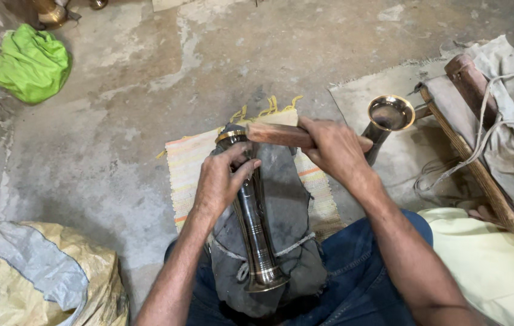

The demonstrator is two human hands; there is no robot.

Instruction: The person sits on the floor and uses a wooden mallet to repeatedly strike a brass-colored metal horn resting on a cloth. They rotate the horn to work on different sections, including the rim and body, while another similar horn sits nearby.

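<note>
The concrete floor point(118, 139) fills the view, patchy and stained. At 3 o'clock lies a wooden frame point(474, 163) wrapped in grey cloth and cord, resting on a pale sack mat point(365, 90). At 5 o'clock is a pale yellow cloth point(498, 265). At 7 o'clock sits a yellow and grey sack point(33, 278), crumpled. At 10 o'clock a green cloth point(32, 63) lies bunched on the floor, with a brass object point(51, 11) just beyond it at 11 o'clock, partly cut off by the edge.

At centre a striped mat point(187, 166) lies on the floor, its yellow fringe showing at 12 o'clock. The person sits at 6 o'clock in blue jeans point(359, 271). A dark grey cloth point(287, 199) covers the lap and spreads onto the mat.

On that cloth lies a long metal tube point(255, 229), dark and polished, with brass-coloured rings. Its flared end points to 6 o'clock; its ringed end points to 12 o'clock. The left hand point(220, 181) is closed round the tube's upper part, fingers wrapped over it.

The right hand point(335, 151) is clamped on a wooden block point(278, 134). The block runs toward 9 o'clock and its free end touches the tube's ringed end.

A second metal piece with a cup-shaped mouth point(391, 113) stands just beyond the right hand at 2 o'clock, its stem partly hidden behind the hand.
</note>
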